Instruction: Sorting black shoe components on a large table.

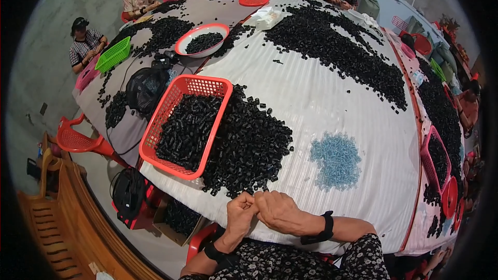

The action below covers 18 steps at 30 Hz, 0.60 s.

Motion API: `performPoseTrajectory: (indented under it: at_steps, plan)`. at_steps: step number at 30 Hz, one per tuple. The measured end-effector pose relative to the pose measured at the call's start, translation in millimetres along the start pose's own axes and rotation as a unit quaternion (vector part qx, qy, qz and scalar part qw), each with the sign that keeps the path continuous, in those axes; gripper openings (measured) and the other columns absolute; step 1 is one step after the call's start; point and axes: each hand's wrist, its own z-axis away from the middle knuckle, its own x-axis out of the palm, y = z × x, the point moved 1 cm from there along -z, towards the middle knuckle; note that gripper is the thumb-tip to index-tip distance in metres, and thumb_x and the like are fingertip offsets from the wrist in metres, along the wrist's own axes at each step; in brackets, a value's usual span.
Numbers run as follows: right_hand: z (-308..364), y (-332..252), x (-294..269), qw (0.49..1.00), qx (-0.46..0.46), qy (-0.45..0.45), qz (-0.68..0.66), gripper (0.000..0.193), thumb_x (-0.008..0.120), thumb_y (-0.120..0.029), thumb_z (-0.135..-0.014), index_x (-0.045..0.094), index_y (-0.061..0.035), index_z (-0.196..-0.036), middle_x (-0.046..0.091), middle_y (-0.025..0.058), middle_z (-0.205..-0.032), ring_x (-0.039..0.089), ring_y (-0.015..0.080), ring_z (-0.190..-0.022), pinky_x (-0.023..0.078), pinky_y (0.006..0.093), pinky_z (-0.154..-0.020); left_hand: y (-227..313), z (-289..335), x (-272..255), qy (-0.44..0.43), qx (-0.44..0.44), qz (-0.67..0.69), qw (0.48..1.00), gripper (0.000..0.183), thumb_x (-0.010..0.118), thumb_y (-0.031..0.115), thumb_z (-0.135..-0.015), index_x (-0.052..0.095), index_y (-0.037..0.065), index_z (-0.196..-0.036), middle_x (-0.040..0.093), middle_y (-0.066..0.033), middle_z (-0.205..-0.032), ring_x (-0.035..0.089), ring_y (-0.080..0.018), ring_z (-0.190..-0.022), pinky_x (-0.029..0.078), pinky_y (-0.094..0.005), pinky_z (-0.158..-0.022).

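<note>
My left hand (241, 213) and my right hand (280, 212) meet at the table's near edge, fingers closed in a pinch against each other. Whatever lies between the fingertips is too small or hidden to name. Just beyond them spreads a heap of small black cylindrical pieces (251, 148). Left of the heap, a red plastic basket (170, 167) holds many black pieces that look longer. To the right of my hands, small clear bluish pieces (336, 162) lie in a loose patch on the white cloth (311, 101).
Across the table are another black heap (332, 41), a red-rimmed white basin (179, 46), a green basket (114, 54) and a black bag (145, 91). Several people sit around the edges. A red stool (80, 137) and wooden bench (49, 223) stand at left.
</note>
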Motion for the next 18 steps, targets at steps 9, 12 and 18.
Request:
performPoseTrajectory:
  at_steps: [9,12,18]
  plan:
    - [2,2,9,0.999,0.006,0.022,0.025,0.027,0.06,-0.01,-0.067,0.047,0.0022,-0.088,0.042,0.0063,-0.065,0.048,0.019,-0.057,0.04,0.03,-0.046,-7,1,7,0.04,0.029,-0.003,0.999,0.013,0.062,-0.005,-0.08,0.054,0.002,-0.072,0.058,-0.0006,-0.069,0.051,-0.0036,-0.06,0.042,-0.0178,-0.053]
    - [4,9,15,0.999,0.002,0.043,0.008,0.029,0.061,-0.01,-0.067,0.048,0.0022,-0.089,0.044,0.0074,-0.066,0.049,0.0204,-0.058,0.041,0.0314,-0.046,-4,-1,8,0.037,0.034,-0.016,0.999,0.011,0.06,-0.004,-0.082,0.054,0.001,-0.074,0.058,-0.0013,-0.069,0.052,-0.0037,-0.061,0.042,-0.0179,-0.054]
    - [-1,16,12,0.995,-0.009,0.079,-0.055,0.039,0.066,-0.017,-0.066,0.05,0.0047,-0.094,0.044,0.0062,-0.066,0.049,0.0177,-0.058,0.041,0.0278,-0.048,-6,-5,6,0.037,0.015,0.055,0.998,0.007,0.056,-0.004,-0.083,0.055,0.0,-0.078,0.061,-0.0045,-0.073,0.055,-0.0056,-0.062,0.044,-0.0188,-0.057]
